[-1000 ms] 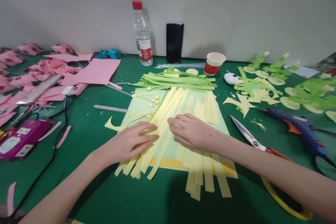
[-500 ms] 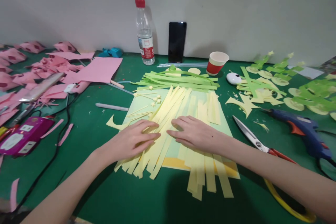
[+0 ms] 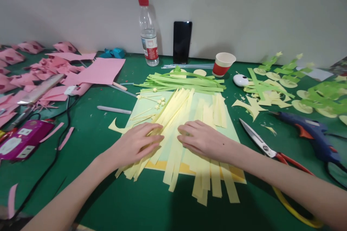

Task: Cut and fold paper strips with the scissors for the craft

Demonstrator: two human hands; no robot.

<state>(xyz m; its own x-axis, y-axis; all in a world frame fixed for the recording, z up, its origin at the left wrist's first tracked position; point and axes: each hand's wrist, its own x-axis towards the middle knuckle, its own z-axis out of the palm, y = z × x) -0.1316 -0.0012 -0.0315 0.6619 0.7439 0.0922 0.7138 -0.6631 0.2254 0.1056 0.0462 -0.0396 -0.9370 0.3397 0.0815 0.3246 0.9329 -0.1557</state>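
Note:
Long pale yellow paper strips [image 3: 173, 115] fan out over a light green sheet [image 3: 235, 130], several reaching past its front edge. My left hand [image 3: 139, 140] rests on the left part of the strips, fingers spread and curved, pointing right. Facing it across a small gap, my right hand [image 3: 202, 139] lies on the strips, fingers slightly apart. Neither hand visibly grips a strip. Tiny yellow stars [image 3: 159, 103] and thin yellow sticks lie on the sheet's upper left. Green strips [image 3: 181, 82] are heaped behind the sheet.
Scissors [image 3: 267, 148] lie partly under my right forearm, with a blue glue gun [image 3: 311, 126] beyond. At the back stand a bottle [image 3: 149, 43], a phone [image 3: 182, 43] and a paper cup [image 3: 223, 65]. Pink paper [image 3: 100, 71] and a purple power socket [image 3: 25, 139] lie left.
The yellow strips between my hands have spread apart; some have shifted right at their front ends, showing more of the sheet's orange band. My right hand has moved slightly right.

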